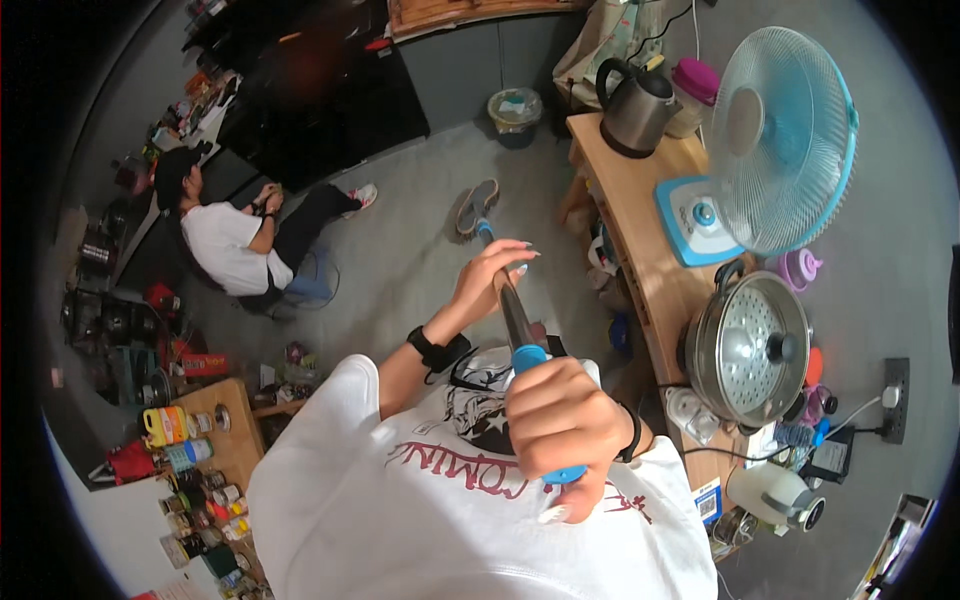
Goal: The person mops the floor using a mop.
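A long-handled broom (516,318) slants from my chest down to the grey floor. Its pole is dark and shiny with blue fittings, and the brownish oval head (477,207) lies far off on the floor. My right hand (565,425) is wrapped round the blue grip at the near end, its thumb beneath. Farther along the pole, my left hand (487,283) holds on more loosely, fingers laid over the pole. A black watch (438,348) is on my left wrist, and a dark band circles the right one.
A seated person (235,232) in a white shirt and dark cap is at left, legs stretched toward the broom. On the right, a wooden counter (640,215) bears a kettle (638,108), blue fan (780,140) and steamer pot (750,350). A lined bin (515,118) stands at the back.
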`<state>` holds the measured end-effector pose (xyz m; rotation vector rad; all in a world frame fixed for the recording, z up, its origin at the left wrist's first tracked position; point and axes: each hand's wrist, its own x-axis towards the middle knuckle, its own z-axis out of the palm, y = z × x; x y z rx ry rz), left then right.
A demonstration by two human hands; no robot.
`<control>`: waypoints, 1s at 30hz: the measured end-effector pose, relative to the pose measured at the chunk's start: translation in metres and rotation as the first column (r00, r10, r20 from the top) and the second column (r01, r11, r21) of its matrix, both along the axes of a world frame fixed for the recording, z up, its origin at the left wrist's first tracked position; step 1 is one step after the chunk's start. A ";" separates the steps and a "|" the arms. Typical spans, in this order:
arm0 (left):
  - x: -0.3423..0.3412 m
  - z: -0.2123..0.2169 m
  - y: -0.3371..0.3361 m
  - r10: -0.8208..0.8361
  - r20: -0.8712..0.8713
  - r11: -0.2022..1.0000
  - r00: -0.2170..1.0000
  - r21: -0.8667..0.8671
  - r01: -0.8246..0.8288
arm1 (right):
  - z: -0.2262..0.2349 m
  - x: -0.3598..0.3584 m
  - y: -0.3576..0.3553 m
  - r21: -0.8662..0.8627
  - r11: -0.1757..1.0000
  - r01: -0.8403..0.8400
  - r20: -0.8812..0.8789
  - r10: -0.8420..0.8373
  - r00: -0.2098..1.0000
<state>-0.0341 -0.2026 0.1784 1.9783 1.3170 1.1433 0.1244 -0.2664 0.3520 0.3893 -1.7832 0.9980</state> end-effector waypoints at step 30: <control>-0.113 -0.197 0.321 -0.696 -0.219 0.717 0.684 -0.259 0.647 | -0.176 -0.159 0.197 -0.523 0.330 0.785 0.293 -0.796 0.530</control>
